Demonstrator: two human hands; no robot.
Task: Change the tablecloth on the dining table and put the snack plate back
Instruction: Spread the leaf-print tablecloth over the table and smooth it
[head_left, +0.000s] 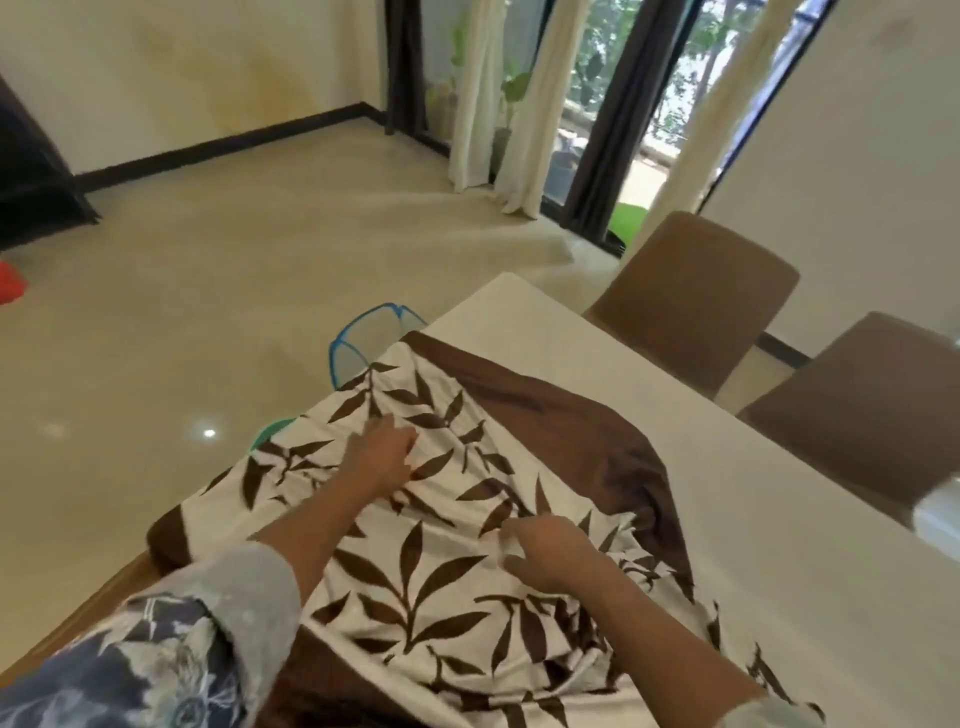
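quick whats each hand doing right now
left hand: open, fingers resting on the tablecloth
right hand: fingers curled, pinching a fold of the tablecloth

Tablecloth (441, 561) white, brown leaf print, brown border; table (779, 519) white; chairs (691, 291) brown; basket (363, 338) blue-rimmed.

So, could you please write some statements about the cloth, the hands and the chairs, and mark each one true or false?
1. The left hand and the right hand both touch the cloth. True.
2. The cloth covers the whole table. False: it lies bunched at the near end, and much of the white top is bare.
3. Two brown chairs stand at the far side of the table. True.
4. The cloth is plain white. False: it has brown leaves on white and a brown border.
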